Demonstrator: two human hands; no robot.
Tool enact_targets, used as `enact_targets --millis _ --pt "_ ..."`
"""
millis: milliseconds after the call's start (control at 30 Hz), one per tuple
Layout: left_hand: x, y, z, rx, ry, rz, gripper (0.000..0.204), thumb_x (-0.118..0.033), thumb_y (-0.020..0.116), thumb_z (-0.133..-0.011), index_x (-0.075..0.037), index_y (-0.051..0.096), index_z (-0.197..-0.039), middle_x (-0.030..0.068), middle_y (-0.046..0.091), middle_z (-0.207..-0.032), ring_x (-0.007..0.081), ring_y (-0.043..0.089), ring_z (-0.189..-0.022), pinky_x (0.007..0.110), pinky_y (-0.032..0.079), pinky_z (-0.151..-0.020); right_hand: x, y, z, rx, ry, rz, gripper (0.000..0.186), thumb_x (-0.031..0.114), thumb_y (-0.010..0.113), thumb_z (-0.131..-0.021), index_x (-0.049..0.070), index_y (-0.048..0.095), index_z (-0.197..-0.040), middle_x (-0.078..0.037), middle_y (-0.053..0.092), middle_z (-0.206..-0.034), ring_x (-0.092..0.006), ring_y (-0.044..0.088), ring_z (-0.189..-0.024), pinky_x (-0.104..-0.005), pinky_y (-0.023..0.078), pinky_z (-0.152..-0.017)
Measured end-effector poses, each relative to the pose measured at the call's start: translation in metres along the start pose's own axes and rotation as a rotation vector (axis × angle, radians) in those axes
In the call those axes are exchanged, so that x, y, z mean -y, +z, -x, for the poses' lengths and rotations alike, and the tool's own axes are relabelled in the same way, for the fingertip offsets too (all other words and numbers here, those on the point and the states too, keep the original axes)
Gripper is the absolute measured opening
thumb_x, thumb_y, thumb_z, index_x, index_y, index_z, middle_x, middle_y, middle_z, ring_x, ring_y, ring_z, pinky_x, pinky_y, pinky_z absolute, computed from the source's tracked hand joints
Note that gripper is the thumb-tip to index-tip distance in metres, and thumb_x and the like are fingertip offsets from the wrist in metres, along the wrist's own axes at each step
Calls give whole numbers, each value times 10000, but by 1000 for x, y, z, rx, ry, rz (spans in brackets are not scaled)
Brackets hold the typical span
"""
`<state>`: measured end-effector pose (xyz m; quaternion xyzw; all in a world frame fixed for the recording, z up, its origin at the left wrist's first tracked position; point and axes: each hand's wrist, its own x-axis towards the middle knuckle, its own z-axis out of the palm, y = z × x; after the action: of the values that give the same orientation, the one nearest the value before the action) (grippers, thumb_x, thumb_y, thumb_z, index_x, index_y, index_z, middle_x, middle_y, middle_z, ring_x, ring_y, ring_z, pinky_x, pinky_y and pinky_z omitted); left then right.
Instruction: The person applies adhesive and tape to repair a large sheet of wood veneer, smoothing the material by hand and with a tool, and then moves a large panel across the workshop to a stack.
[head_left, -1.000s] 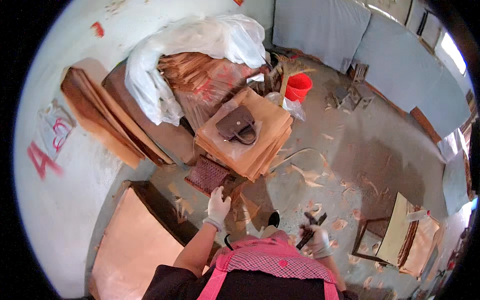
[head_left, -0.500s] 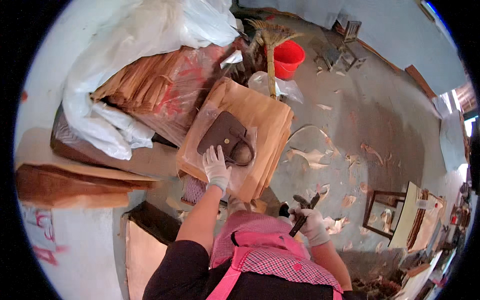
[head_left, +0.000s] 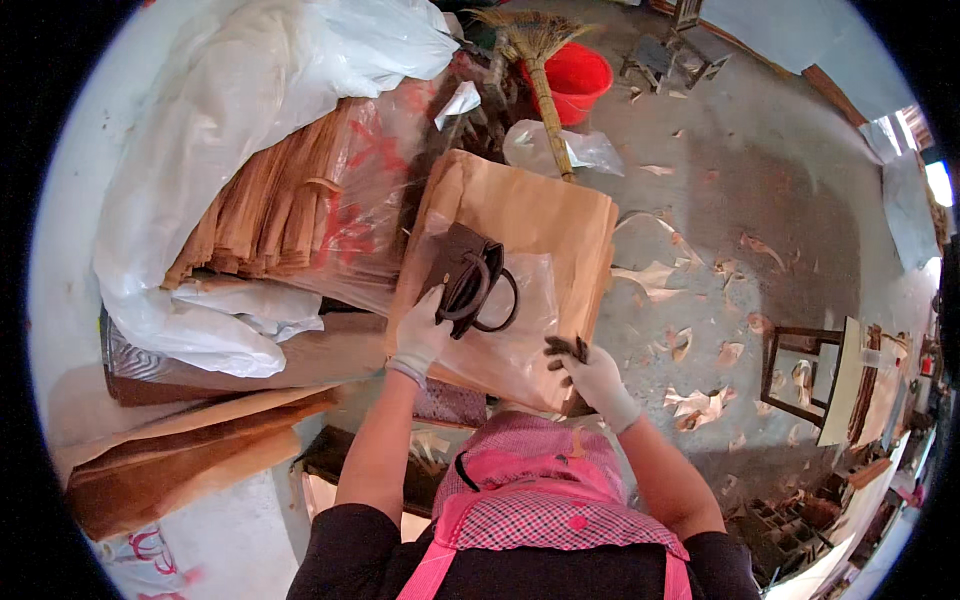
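Note:
A small dark brown handbag (head_left: 462, 262) with looped handles is tilted up on a clear plastic sheet (head_left: 525, 290). The sheet lies on a stack of brown veneer-like sheets (head_left: 570, 225). My left hand (head_left: 422, 328), in a whitish glove, grips the lower left side of the bag; its thumb is against the bag and the other fingers are partly hidden. My right hand (head_left: 598, 378), gloved with dark-stained fingertips, is at the stack's near right corner, fingers apart. Something dark shows just below it, too little to name.
A straw broom (head_left: 548, 95) leans beside a red bucket (head_left: 570, 85) beyond the stack. White plastic sheeting (head_left: 215, 130) covers more brown sheets (head_left: 265, 190) at left. Peeled scraps (head_left: 700, 405) litter the floor. A dark wooden frame (head_left: 800, 375) stands at right.
My left hand has gone from lying flat on the handbag to gripping it, and the bag is now tipped up. My right hand moved up to the stack; the dark tool it held no longer shows plainly.

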<state>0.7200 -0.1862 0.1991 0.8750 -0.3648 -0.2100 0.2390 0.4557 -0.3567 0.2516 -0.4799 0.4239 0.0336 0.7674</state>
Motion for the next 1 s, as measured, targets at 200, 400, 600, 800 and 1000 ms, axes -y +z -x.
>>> enact_targets --millis 200,400,600,800,1000 --pt "16 -28 -9 81 -135 185 587 -141 617 -775 -53 533 -1349 200 638 -1207 317 619 -1116 363 474 -951 48 39 -77 -66 -578 782 394 119 566 -858 131 633 -1246 -58 644 -1235 -261 650 -984 -357 528 -837" --pt "31 -33 -17 132 -173 228 565 -119 638 -772 -51 552 -1326 195 670 -1127 289 656 -1049 359 499 -900 96 70 -135 216 -871 1438 333 169 596 -807 138 681 -1127 9 629 -1256 -238 594 -1125 -389 526 -870" --pt "40 -36 -18 53 -266 331 585 -145 673 -786 -25 520 -1337 202 662 -1128 339 636 -1052 385 490 -923 121 113 -158 593 -428 1670 403 88 561 -773 115 669 -1160 -128 659 -1172 -335 622 -1076 -403 504 -908" --pt "33 -21 -21 -274 22 15 785 -215 770 -722 -40 431 -1408 208 656 -1120 354 639 -1017 394 501 -900 116 114 -166 606 -475 1509 463 114 548 -805 108 616 -1263 -140 641 -1204 -339 597 -1124 -399 496 -929" --pt "37 -26 -25 -168 -221 61 566 -227 687 -779 -128 545 -1318 158 676 -913 334 659 -870 412 518 -782 97 102 -170 620 -532 1718 517 237 593 -849 61 543 -1332 -95 517 -1390 -285 592 -1153 -416 493 -931"
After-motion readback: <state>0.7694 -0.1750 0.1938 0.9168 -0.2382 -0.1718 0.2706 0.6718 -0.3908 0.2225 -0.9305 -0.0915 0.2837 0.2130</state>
